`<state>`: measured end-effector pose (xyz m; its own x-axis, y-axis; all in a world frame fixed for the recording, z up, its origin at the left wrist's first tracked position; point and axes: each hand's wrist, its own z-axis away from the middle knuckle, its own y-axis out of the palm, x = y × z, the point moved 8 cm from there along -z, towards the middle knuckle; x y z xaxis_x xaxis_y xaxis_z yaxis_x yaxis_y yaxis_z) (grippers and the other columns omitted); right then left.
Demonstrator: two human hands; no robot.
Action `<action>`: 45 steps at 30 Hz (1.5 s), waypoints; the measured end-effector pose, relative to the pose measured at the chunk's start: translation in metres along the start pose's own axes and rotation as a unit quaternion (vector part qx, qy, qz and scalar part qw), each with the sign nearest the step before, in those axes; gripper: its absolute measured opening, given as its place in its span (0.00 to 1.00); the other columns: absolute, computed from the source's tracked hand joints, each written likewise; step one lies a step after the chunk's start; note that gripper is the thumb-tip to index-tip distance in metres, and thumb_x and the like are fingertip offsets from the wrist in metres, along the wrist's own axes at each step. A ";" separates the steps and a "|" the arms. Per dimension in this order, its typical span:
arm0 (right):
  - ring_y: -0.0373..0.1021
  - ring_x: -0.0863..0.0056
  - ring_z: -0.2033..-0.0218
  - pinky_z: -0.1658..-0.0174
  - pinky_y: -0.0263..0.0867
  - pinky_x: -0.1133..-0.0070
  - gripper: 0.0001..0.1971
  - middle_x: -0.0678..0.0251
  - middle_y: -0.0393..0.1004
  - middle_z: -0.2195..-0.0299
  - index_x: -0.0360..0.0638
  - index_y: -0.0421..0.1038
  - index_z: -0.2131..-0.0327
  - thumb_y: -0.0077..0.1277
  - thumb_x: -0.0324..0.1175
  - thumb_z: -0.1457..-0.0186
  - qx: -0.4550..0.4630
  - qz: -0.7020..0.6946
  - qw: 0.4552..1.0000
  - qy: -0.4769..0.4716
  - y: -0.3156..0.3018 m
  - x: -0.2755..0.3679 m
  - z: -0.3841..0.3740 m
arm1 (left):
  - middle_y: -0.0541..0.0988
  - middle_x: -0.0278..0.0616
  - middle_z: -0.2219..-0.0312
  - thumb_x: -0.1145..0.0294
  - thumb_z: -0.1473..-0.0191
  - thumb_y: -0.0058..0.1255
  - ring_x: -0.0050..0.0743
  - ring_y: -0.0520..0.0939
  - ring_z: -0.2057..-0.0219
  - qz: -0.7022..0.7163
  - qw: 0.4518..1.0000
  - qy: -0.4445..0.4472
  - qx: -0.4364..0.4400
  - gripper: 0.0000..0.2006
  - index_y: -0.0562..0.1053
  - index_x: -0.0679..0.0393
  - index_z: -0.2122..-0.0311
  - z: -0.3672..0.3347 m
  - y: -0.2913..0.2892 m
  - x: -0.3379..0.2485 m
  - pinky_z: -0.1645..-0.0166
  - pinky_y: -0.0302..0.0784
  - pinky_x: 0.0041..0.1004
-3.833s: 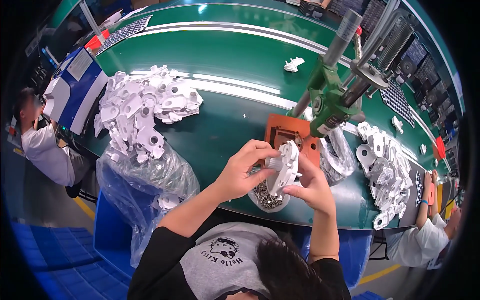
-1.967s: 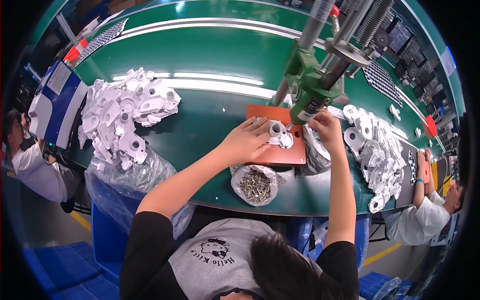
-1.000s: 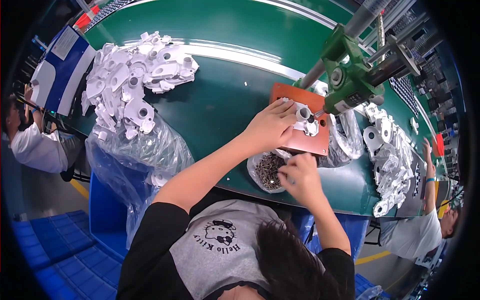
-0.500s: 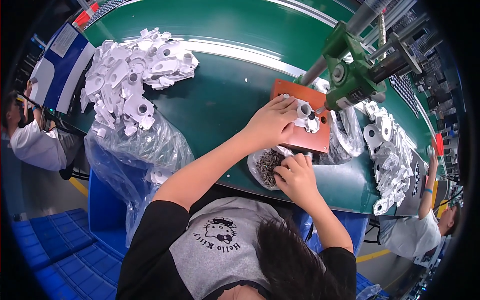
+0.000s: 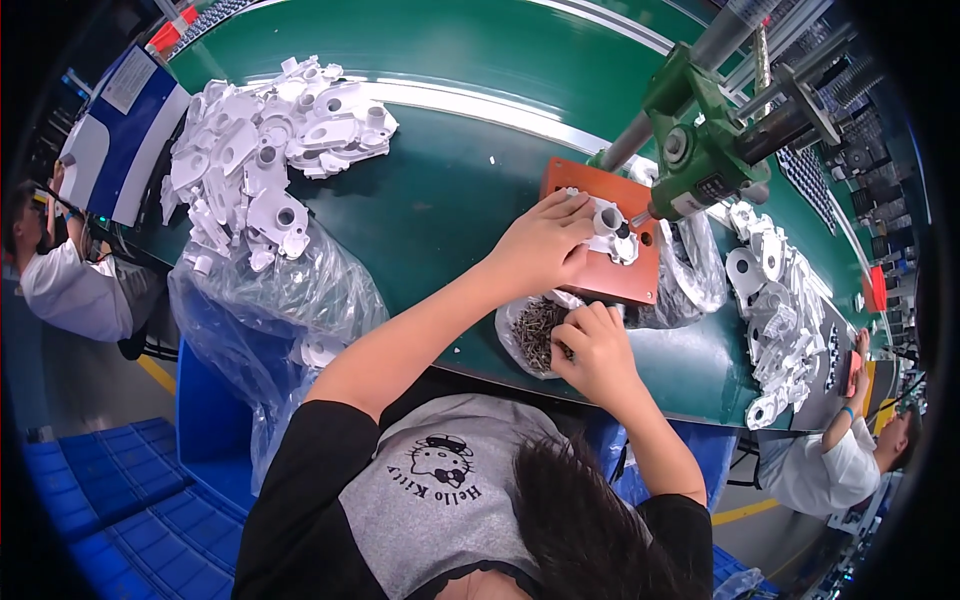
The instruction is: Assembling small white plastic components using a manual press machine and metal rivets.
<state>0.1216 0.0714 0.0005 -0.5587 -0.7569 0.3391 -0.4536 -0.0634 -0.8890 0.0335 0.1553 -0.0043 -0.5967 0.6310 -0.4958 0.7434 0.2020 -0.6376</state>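
Note:
My left hand (image 5: 545,245) holds a white plastic part (image 5: 611,222) against the top of an orange-red block (image 5: 590,277). The part has a round raised socket, and a small black spot shows beside it. Right in front of the block sits an open clear bag (image 5: 507,332) full of small metal pins or screws (image 5: 535,328). My right hand (image 5: 597,352) is at the bag's right side, fingers curled in and pressed together. Whatever lies between its fingertips is hidden. Above the block's right side, the metal tip of a green press (image 5: 690,150) points down near the white part.
A heap of white plastic parts (image 5: 265,160) lies at left, partly on a clear plastic bag (image 5: 290,290) over a blue bin (image 5: 215,420). More white parts (image 5: 775,310) lie at right. Co-workers (image 5: 830,455) sit on both sides. A blue-and-white machine (image 5: 125,135) stands far left.
My right hand has shifted slightly at the bag, its fingers curling in more. My left hand stays on the white part. The right co-worker's arm has come down toward the bench.

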 end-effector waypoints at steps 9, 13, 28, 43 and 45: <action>0.69 0.73 0.75 0.71 0.66 0.78 0.06 0.65 0.72 0.74 0.38 0.70 0.73 0.54 0.20 0.59 -0.040 -0.135 0.986 0.093 -0.015 -0.020 -0.002 | 0.72 0.48 0.52 0.71 0.52 0.48 0.45 0.69 0.47 -0.004 1.000 0.005 0.003 0.09 0.72 0.60 0.64 0.000 0.003 0.002 0.40 0.60 0.40; 0.70 0.78 0.80 0.78 0.62 0.85 0.04 0.64 0.71 0.77 0.36 0.70 0.72 0.53 0.21 0.55 -0.089 -0.273 0.925 0.247 -0.027 -0.067 0.012 | 0.72 0.48 0.52 0.71 0.52 0.49 0.46 0.69 0.46 0.007 1.000 -0.004 0.008 0.09 0.72 0.60 0.64 -0.001 0.001 0.001 0.40 0.60 0.40; 0.69 0.77 0.72 0.65 0.64 0.81 0.08 0.62 0.73 0.71 0.32 0.71 0.64 0.47 0.23 0.48 -0.117 -0.190 0.946 0.236 -0.056 -0.143 -0.036 | 0.72 0.46 0.52 0.71 0.53 0.49 0.44 0.69 0.46 0.013 1.000 -0.005 0.002 0.08 0.72 0.60 0.66 -0.001 0.002 0.003 0.39 0.59 0.40; 0.71 0.75 0.70 0.63 0.66 0.78 0.11 0.58 0.75 0.70 0.30 0.71 0.62 0.50 0.26 0.50 -0.068 -0.112 0.962 0.241 -0.051 -0.134 -0.045 | 0.74 0.50 0.54 0.71 0.55 0.49 0.44 0.71 0.48 0.020 0.999 0.003 -0.028 0.08 0.71 0.62 0.69 0.000 -0.002 0.003 0.40 0.61 0.40; 0.70 0.78 0.69 0.64 0.65 0.79 0.10 0.60 0.75 0.71 0.30 0.71 0.64 0.51 0.25 0.50 -0.064 -0.148 0.945 0.284 -0.048 -0.137 -0.043 | 0.74 0.50 0.54 0.71 0.55 0.49 0.44 0.71 0.48 0.022 0.999 0.003 -0.028 0.08 0.71 0.62 0.69 0.000 -0.002 0.002 0.40 0.61 0.40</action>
<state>0.1896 0.2065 0.0097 -0.6604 -0.2446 0.7099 -0.7081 -0.1117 -0.6972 0.0310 0.1568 -0.0043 -0.5609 0.6448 -0.5193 0.7852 0.2156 -0.5805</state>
